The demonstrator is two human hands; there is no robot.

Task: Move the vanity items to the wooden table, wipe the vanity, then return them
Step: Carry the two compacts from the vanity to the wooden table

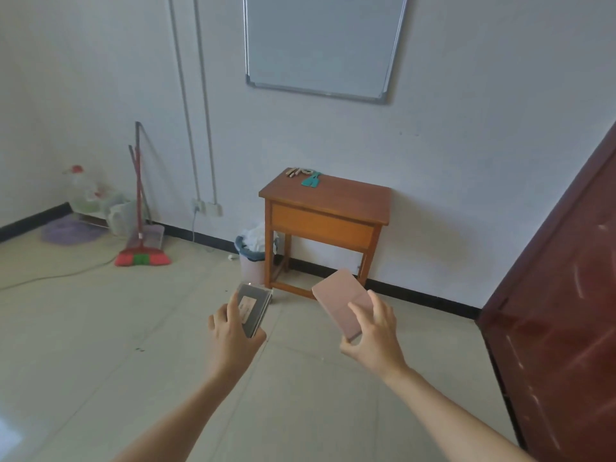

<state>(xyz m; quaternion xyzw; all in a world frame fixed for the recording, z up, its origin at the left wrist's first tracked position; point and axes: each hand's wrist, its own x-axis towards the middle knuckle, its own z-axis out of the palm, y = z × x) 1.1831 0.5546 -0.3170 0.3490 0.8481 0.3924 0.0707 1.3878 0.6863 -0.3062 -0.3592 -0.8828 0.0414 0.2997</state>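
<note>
Dark flat case (255, 306) with a pale label is in the left hand (233, 328), fingers curled round its near end. Pink flat case (340, 303) is in the right hand (373, 335), gripped at its near end between thumb and fingers, tilted. Both cases are in the air over the tiled floor (100, 345), apart from each other and short of the wooden surface (333, 201).

That surface stands against the wall. A teal item (311, 180) and some small sticks (296, 171) lie at its back left corner; bare wood shows toward the front and right edges. Open floor lies between the hands and its front edge.

A waste bin (251, 258) stands just beside its left legs. A dark red door (566, 295) closes in the right side. Broom (141, 255) and dustpan (153, 235) lean well off to the left, and a cable (50, 276) trails on the floor there. A whiteboard (323, 45) hangs above.
</note>
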